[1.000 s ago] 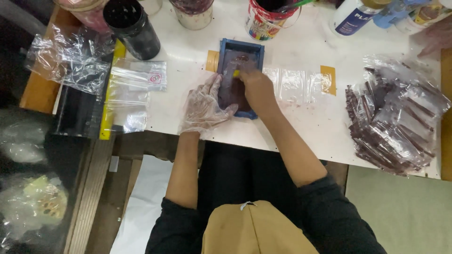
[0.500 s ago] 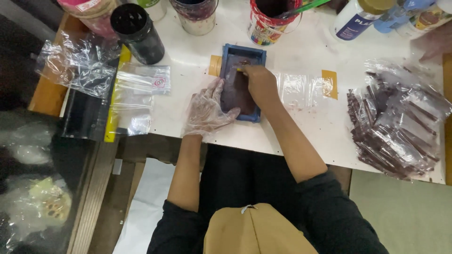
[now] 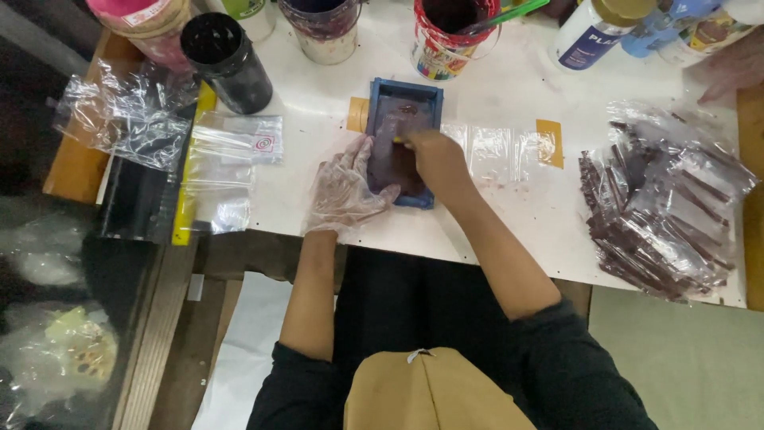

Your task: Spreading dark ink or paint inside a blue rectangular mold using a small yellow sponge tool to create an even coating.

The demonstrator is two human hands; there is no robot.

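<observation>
Blue rectangular tray (image 3: 403, 94) filled with a dark purple-brown mass lies near the middle of the white tabletop (image 3: 509, 215), closer to its near edge than its far one, over a clear plastic strip (image 3: 493, 151) fixed down with yellow tape tabs. A person's left hand (image 3: 344, 191), sheathed in a thin clear glove, lies spread against the tray's left side with fingertips curled onto its near corner. The bare right hand (image 3: 434, 159) is clenched over the tray's centre and pinches what may be a small yellow tool, though it is largely hidden by the fingers. Along the tabletop's far edge stand a black cylindrical jar (image 3: 227, 62), a purple-stained cup (image 3: 325, 28), a red-rimmed paint pot (image 3: 447, 38) and a white bottle with a gold cap (image 3: 593, 32). Clear zip bags (image 3: 231, 159) lie at the left edge, and a heap of slim dark sticks in clear wrappers (image 3: 660, 207) fills the right edge.
</observation>
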